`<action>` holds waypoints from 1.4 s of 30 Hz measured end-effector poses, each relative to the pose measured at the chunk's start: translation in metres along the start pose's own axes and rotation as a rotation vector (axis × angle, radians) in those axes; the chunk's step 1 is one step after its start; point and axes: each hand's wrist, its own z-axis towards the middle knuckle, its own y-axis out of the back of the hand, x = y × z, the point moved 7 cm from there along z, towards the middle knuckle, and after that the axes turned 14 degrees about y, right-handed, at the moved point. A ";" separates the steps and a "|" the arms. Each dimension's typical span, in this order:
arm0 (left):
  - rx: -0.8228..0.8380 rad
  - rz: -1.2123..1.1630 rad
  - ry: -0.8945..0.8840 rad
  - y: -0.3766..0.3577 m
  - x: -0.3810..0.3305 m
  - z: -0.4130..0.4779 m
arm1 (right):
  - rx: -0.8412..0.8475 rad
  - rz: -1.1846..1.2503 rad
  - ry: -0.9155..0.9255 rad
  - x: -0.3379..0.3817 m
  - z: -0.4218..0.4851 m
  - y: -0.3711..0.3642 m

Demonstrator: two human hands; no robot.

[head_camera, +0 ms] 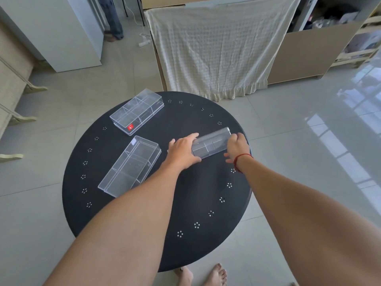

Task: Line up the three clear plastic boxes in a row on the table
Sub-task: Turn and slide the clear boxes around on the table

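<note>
Clear box (211, 144) between both gripping hands (182, 152)

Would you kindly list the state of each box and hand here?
Box with red sticker: lid closed, flat, untouched.
Near-left box: flat, untouched.
Third box: gripped at both ends.
Left hand: closed on third box.
Right hand: closed on third box.

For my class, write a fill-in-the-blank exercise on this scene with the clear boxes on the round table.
1. The table holds ____ clear boxes.
2. Both hands, left and right, grip the box nearest the table's ____ edge.
3. The far box bears a ____ sticker.
4. A red string circles the ____ wrist.

Missing words: three; right; red; right
</note>
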 end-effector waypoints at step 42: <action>-0.158 -0.071 0.744 0.033 0.141 -0.048 | 0.346 -0.567 0.329 0.069 -0.045 -0.113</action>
